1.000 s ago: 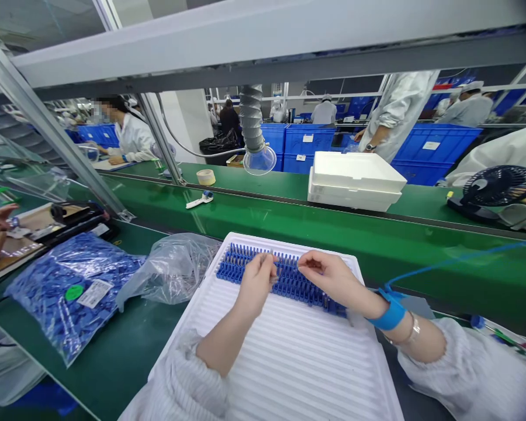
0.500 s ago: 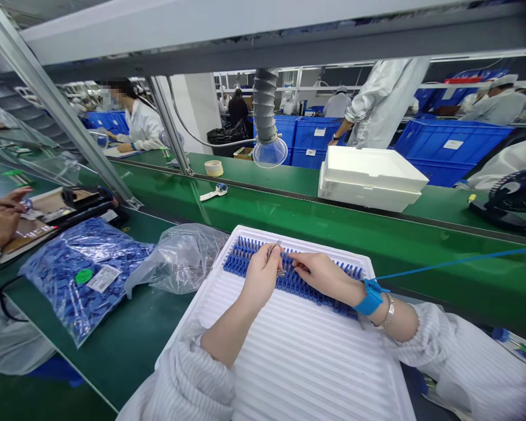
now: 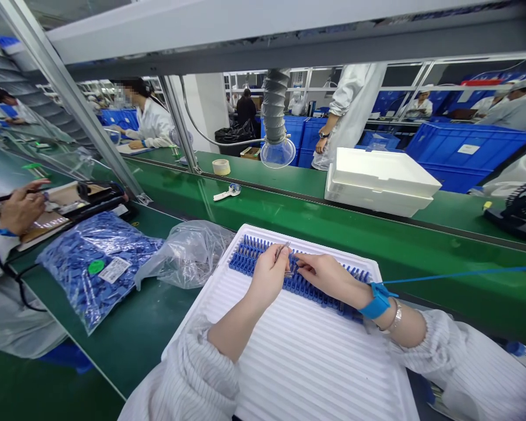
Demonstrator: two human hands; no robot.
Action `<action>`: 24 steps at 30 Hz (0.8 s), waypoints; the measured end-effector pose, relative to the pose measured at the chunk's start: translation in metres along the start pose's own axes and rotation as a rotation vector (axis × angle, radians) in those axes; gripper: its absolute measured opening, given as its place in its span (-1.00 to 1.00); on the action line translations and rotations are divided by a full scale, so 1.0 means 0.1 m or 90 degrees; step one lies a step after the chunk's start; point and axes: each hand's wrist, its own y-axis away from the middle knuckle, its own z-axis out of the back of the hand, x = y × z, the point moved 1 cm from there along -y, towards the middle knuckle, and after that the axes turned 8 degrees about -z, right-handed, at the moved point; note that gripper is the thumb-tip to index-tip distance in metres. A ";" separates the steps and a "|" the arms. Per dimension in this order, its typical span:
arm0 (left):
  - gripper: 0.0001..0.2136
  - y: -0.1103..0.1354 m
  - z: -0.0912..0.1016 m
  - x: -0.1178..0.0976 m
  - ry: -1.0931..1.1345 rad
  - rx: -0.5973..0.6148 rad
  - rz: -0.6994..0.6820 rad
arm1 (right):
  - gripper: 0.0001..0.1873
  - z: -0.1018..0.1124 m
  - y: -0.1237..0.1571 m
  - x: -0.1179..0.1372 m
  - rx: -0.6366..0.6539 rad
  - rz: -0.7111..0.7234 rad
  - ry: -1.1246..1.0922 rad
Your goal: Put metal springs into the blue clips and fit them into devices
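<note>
My left hand (image 3: 269, 275) has lifted the pinched metal springs (image 3: 282, 250) slightly above the blue parts (image 3: 307, 283) in the white tray (image 3: 298, 362), while my right hand (image 3: 326, 275) now pinches one beside them.

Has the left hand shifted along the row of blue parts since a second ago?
Hardly. The left hand pinches its small metal piece at about the same spot on the row of blue parts in the white tray; the camera moved.

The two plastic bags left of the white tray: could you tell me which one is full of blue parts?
The farther-left bag, flat on the green bench with a white label and green sticker. The crumpled clear bag against the white tray looks nearly empty.
</note>
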 end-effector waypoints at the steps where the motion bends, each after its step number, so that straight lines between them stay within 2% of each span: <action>1: -0.79 0.00 0.00 0.01 -0.009 0.003 -0.002 | -0.84 0.03 0.01 0.01 -0.009 -0.001 -0.015; 7: -0.81 0.02 -0.07 0.05 -0.074 0.049 -0.016 | -0.73 0.18 0.02 0.11 -0.085 -0.026 -0.160; 12: -0.79 0.05 -0.11 0.06 -0.108 0.095 -0.031 | -0.77 0.16 0.01 0.11 -0.085 -0.032 -0.257; 18: -0.79 0.04 -0.11 0.07 -0.075 0.116 -0.012 | -0.81 0.14 0.04 0.11 -0.096 -0.059 -0.286; 24: -0.77 0.01 -0.11 0.11 0.025 0.113 0.040 | -0.80 0.12 0.06 0.09 -0.102 -0.070 -0.262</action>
